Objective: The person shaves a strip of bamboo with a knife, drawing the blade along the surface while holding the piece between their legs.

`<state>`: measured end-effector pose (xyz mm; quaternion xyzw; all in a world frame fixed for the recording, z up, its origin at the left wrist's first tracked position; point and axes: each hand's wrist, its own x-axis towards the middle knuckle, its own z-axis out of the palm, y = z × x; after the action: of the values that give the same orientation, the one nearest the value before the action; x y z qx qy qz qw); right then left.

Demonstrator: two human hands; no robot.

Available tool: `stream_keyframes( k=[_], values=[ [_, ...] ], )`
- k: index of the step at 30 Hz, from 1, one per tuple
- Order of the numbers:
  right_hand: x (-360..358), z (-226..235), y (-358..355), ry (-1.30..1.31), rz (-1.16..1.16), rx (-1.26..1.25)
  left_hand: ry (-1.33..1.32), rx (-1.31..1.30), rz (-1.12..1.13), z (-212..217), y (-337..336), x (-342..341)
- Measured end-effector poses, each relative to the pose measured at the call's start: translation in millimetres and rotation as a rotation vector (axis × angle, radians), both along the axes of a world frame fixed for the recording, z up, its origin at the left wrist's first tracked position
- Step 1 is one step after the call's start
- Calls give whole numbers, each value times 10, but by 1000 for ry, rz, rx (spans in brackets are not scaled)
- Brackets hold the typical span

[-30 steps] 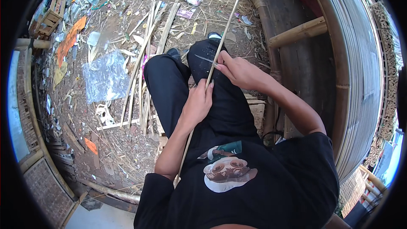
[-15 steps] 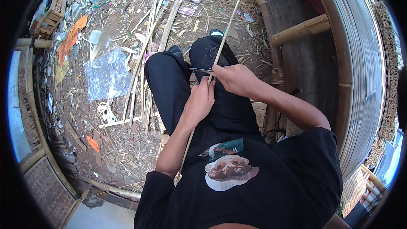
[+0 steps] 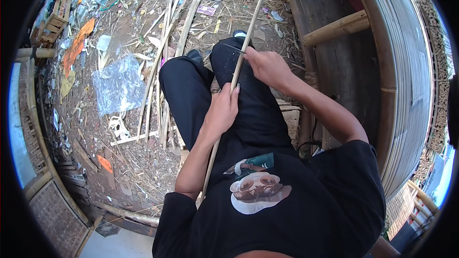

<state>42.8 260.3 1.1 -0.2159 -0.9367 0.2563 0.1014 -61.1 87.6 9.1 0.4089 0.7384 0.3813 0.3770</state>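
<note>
Brown dirt ground [image 3: 146, 169] carries long, flat, pale wooden strips [image 3: 188, 27] in a loose, overlapping spread. To their left lie a crumpled clear plastic sheet [image 3: 119, 86] and, farther left, a long, ragged orange scrap [image 3: 78, 45]; dry straw-coloured slivers [image 3: 239, 0] litter the upper part.

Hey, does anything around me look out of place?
Yes, the ground looks littered: a crumpled clear plastic sheet, an orange scrap and a purple wrapper lie near loose bamboo strips. Your trousers' right knee is speckled pale. The long stick in your left hand shows no visible break.
</note>
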Motion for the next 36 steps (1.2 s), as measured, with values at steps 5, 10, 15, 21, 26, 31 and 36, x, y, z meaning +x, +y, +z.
stream_keyframes(
  k=[5, 10, 15, 21, 26, 31, 36],
  values=[
    [-6, -48, 330, 59, -46, 39, -21, 10, 0, -24, -60, -2],
    [62, 25, -166, -45, 139, -125, -73, -40, -17, -67, -96, -17],
    [-153, 81, 330, -3, -133, -7, -55, 27, -26, -220, -173, -67],
    [-99, 42, 307, 23, -10, -8, -95, 34, -31, -222, -95, -90],
    [-79, 75, 141, -62, 34, -102, -97, 77, -28, -246, -154, -97],
    [-80, 39, 608, -15, -59, -196, -88, 84, -39, -205, -116, -91],
    [-1, 76, 142, -62, 147, -311, -89, 61, -37, -278, -143, -96]
  ],
)
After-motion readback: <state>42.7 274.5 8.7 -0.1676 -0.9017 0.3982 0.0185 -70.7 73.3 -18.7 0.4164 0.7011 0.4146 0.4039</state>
